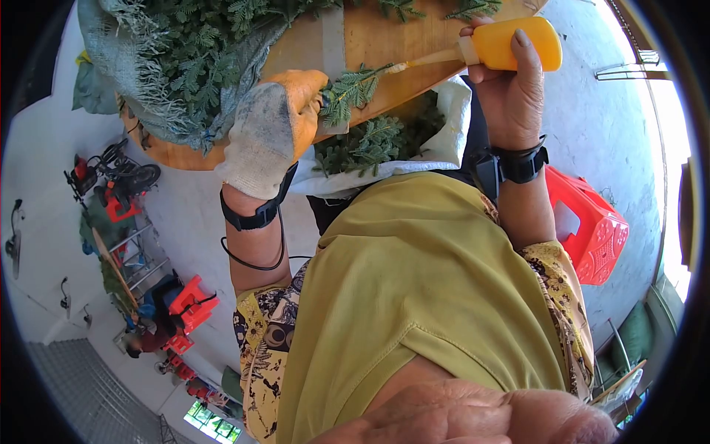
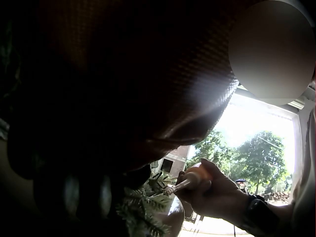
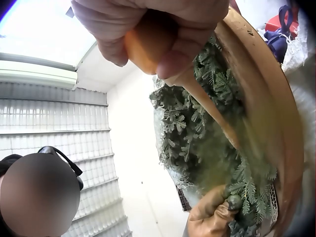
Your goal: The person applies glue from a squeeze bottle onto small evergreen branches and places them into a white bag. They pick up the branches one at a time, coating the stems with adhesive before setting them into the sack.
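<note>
My left hand (image 1: 310, 100), in an orange and grey work glove, pinches a feathery green sprig (image 1: 351, 90) against a round wooden board (image 1: 370, 37). My bare right hand (image 1: 510, 81) grips the orange handle of a knife (image 1: 518, 43); its pale blade (image 1: 425, 59) points left and touches the sprig's tip. In the right wrist view the right hand (image 3: 148, 24) wraps the handle, the blade (image 3: 212, 113) runs down over the greens (image 3: 197, 133), and the gloved left hand (image 3: 212, 217) holds the sprig below. The left wrist view is mostly dark glove, with the right hand (image 2: 212, 192) beyond.
A heap of the same greens (image 1: 200, 44) lies on a grey sack on the board's left. A white sack (image 1: 447, 140) of cut greens hangs under the board edge, above my lap. A red plastic stool (image 1: 592, 222) stands at my right. Bikes and red crates lie far left.
</note>
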Tool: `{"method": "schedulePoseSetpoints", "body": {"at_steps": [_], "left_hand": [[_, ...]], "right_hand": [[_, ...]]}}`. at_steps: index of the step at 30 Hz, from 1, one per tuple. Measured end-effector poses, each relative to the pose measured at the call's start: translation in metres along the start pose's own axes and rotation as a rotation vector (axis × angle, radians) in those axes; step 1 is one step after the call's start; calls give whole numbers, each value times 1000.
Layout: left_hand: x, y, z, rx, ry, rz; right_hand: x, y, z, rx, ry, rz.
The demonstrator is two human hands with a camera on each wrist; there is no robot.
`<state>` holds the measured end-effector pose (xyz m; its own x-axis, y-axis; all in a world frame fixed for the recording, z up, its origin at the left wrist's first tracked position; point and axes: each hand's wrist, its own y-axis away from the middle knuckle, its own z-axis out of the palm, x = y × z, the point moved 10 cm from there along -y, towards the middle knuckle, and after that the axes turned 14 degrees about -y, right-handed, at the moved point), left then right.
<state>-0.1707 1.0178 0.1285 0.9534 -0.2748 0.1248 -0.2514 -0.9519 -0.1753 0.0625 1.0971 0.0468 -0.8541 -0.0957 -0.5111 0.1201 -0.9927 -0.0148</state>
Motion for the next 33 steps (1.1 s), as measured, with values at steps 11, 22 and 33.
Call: {"method": "schedulePoseSetpoints", "body": {"at_steps": [11,22,33], "left_hand": [[1,0,5,-49,4,19],[-23,-2,-17,43,72,-348],[27,0,5,73,-189,-95]], "right_hand": [[-3,-4,-14,46,-55,-17],[-15,-4,-13,10,-126,-41],[-12,-2,-6,41,-196,-69]]}}
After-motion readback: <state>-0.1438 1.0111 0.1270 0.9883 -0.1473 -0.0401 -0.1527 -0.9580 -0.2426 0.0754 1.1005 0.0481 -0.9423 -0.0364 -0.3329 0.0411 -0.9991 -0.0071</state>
